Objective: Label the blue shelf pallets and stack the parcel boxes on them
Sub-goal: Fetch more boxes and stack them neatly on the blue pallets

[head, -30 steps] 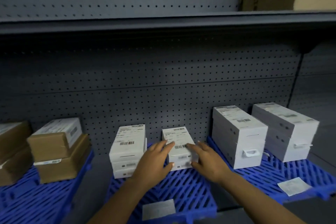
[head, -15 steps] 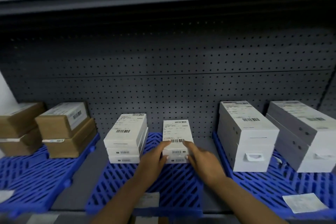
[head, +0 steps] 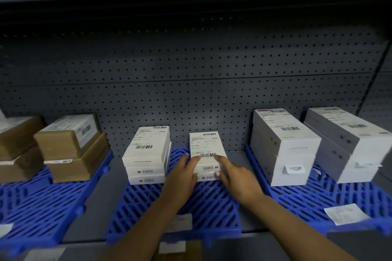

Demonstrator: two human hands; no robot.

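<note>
Three blue pallets (head: 148, 203) on grey shelf (head: 101, 214), pegboard (head: 191, 82) behind.

**Grey shelf, three blue pallets**

The grey shelf (head: 101, 214) has a pegboard back (head: 191, 95). Three blue slatted pallets lie directly on it, side by side with bare shelf showing between them: the left pallet (head: 42, 207), the middle pallet (head: 135, 203) and the right pallet (head: 301, 199). Each reaches the shelf's front edge. All three carry boxes toward the back.
</note>
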